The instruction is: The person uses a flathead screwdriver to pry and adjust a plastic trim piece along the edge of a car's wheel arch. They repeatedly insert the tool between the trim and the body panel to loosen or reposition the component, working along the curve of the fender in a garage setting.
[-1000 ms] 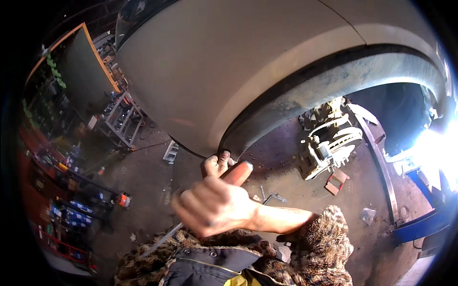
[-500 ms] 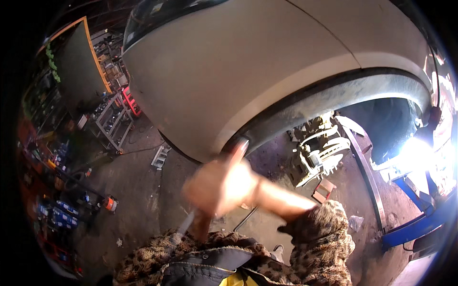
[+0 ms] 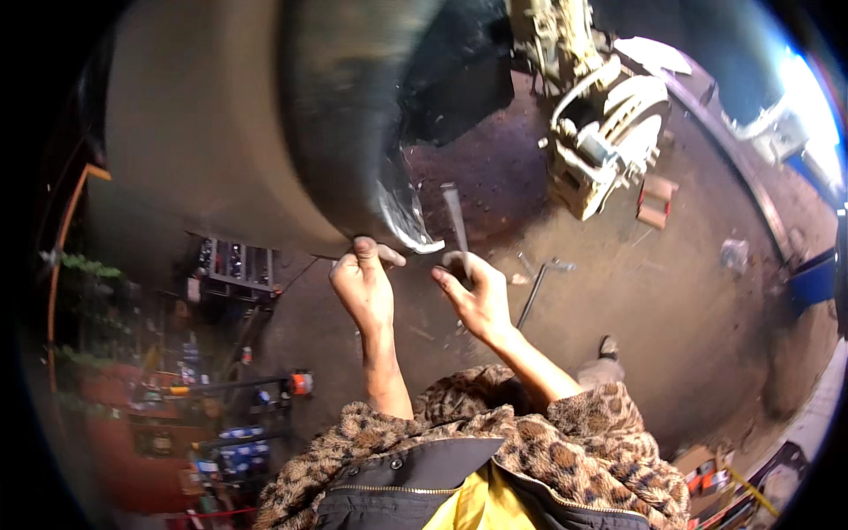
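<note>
My left hand [image 3: 362, 281] is closed on the lower corner of the car's bumper, thumb up, where the dark wheel-arch trim [image 3: 340, 132] ends. Beside it, to the right, my right hand [image 3: 480, 299] grips a thin flat grey blade-like tool [image 3: 455, 216], which points up and away from me. The tool stands apart from the arch's torn-looking, shiny inner edge [image 3: 408, 228]. The beige bumper [image 3: 203, 115] fills the upper left. My left fingertips are partly hidden behind the bumper edge.
Right of the arch hangs a bare wheel hub with brake disc [image 3: 636, 110]. On the floor lie a bent metal bar [image 3: 533, 296], a reddish box-like piece [image 3: 655, 201] and a plastic bag [image 3: 733, 255]. A blue lift part [image 3: 813, 284] stands far right, a metal rack [image 3: 237, 265] left.
My view has turned and come closer to the wheel arch. My hands, overlapping and blurred before, are now apart. The right has left the arch edge; the left now holds the bumper corner.
</note>
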### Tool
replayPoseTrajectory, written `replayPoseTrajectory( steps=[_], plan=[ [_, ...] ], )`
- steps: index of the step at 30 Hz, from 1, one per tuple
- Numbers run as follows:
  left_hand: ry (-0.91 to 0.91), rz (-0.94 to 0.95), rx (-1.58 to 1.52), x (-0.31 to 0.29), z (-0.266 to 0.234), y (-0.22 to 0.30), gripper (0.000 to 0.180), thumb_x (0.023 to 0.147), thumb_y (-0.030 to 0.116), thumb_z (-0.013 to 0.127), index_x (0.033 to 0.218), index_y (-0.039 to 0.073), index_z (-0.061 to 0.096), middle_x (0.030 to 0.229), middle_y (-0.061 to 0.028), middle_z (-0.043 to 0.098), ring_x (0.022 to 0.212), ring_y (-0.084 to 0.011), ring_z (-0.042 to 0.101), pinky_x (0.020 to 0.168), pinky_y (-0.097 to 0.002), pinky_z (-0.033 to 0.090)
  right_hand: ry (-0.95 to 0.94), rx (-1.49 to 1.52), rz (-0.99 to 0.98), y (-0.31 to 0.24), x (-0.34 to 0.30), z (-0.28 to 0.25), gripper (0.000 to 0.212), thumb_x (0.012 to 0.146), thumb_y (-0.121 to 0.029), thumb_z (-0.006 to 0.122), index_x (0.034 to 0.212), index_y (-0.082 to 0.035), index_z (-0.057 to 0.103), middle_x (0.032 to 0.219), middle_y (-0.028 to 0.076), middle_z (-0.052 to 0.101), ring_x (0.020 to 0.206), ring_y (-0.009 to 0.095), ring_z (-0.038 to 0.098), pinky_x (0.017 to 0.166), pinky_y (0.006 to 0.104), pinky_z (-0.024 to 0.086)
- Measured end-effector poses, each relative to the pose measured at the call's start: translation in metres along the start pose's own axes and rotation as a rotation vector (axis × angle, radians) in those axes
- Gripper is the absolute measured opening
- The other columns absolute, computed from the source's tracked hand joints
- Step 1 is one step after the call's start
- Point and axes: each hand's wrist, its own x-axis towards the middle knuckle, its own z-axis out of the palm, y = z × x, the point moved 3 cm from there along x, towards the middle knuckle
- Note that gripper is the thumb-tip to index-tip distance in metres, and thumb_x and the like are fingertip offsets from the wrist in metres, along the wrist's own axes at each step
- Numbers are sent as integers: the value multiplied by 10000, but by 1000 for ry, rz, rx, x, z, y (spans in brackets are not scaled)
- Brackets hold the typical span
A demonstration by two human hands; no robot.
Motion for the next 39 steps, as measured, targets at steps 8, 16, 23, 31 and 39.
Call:
replayPoseTrajectory(
  steps=[8, 16, 23, 31, 39],
  plan=[
    [13, -17, 15, -5, -5, 14, 555, 948, 456, 404, 650, -3, 493, 624, -124, 589, 591, -188, 575, 613, -293, 468, -75, -47, -142, 21, 42, 31, 629, 632, -347, 798, 1141, -56, 569, 1083, 89, 560, 922, 277, 581, 801, 351, 471],
    [68, -37, -4, -5, -10, 13, 380, 959, 209, 431, 755, -79, 572, 686, -182, 634, 603, -225, 617, 599, -305, 498, -98, 317, 118, 27, 55, 37, 564, 510, -180, 870, 995, -16, 634, 975, 74, 640, 909, 182, 601, 801, 305, 474],
    [-20, -131, -51, 1, -12, 14, 322, 936, 140, 428, 800, -104, 587, 745, -205, 645, 670, -246, 637, 673, -337, 519, -51, 310, 177, 30, 52, 44, 499, 496, -169, 869, 903, -17, 623, 854, 47, 607, 771, 153, 590, 705, 287, 478],
    [-11, 96, 282, -8, -4, 6, 478, 925, 389, 502, 757, -48, 600, 700, -105, 657, 677, -172, 620, 694, -292, 482, 37, 250, 279, 24, 42, 43, 465, 507, -167, 877, 865, -23, 617, 803, 30, 545, 697, 129, 526, 640, 273, 450],
    [80, 153, 355, -12, 3, 13, 571, 897, 483, 508, 661, -31, 583, 645, -91, 645, 647, -142, 596, 673, -280, 462, -37, 301, 197, 28, 35, 32, 332, 644, -189, 838, 818, -35, 601, 784, -6, 550, 714, 77, 498, 628, 247, 428]
  ],
)
